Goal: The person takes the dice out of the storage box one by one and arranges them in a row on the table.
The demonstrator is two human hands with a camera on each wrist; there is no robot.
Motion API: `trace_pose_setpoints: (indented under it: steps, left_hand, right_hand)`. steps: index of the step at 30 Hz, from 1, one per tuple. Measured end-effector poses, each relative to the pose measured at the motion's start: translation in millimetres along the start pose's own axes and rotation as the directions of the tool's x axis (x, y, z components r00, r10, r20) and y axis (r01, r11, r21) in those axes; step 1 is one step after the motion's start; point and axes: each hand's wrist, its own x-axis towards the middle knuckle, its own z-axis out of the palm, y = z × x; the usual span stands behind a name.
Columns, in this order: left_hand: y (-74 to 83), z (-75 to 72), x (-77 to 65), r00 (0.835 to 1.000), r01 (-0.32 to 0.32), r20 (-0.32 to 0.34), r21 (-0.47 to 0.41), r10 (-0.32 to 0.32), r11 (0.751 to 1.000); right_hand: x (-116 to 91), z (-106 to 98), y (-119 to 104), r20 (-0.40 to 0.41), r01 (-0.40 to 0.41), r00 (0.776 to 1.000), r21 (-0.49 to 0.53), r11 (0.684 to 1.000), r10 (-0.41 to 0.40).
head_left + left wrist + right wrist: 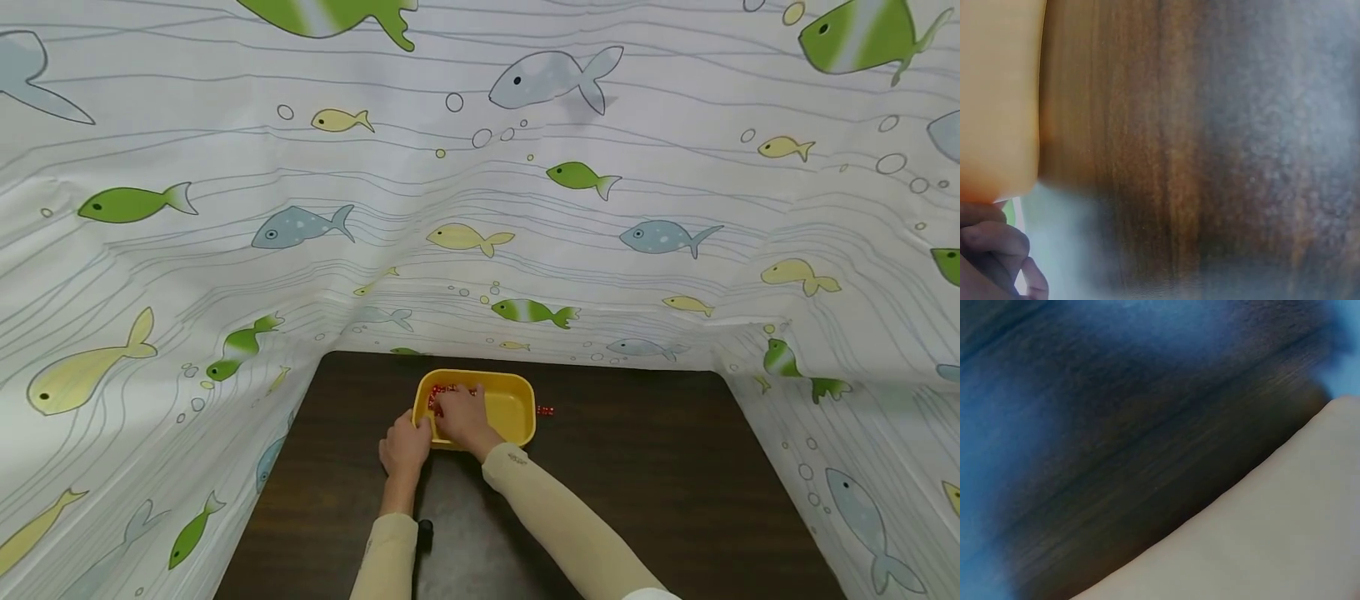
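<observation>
A shallow yellow tray (517, 381) with rounded corners lies toward the table's far side. Small red dice (438, 389) with white spots are gathered along its far left inside. My left hand (405, 446) grips the tray's near left rim; in the left wrist view some curled fingers (1000, 244) show at the lower left. Over the tray's left half, my right hand (462, 417) reaches down among the dice. Its fingertips are partly hidden, so whether they pinch a die cannot be told. The right wrist view does not show the fingers.
A few red dice (546, 411) lie on the dark wooden table (637, 467) just outside the tray's right side. A white sheet (450, 183) printed with fish surrounds the table at the back and sides. A small black object (425, 534) sits by the left wrist.
</observation>
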Motion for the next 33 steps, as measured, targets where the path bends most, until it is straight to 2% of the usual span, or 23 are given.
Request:
trace_pose_setpoints:
  steps: [9,18,33]
  left_hand:
    - [4.1,0.2,-0.2,1.0,-0.015,-0.025,0.013,0.015,1.0]
    - [4.3,0.6,-0.3,1.0,-0.007,-0.027,0.023,0.007,1.0]
    - [2.8,-1.2,-4.2,0.999,0.035,-0.003,0.018,-0.035,0.999]
  right_hand:
    - [-6.6,-2.8,4.5,-0.059,0.003,0.998,0.094,0.996,0.003]
    - [-16.3,-9.0,9.6,-0.111,0.04,0.994,0.163,0.986,-0.022]
    - [-23.1,-11.9,18.4,-0.124,-0.017,0.991,0.292,0.956,0.055]
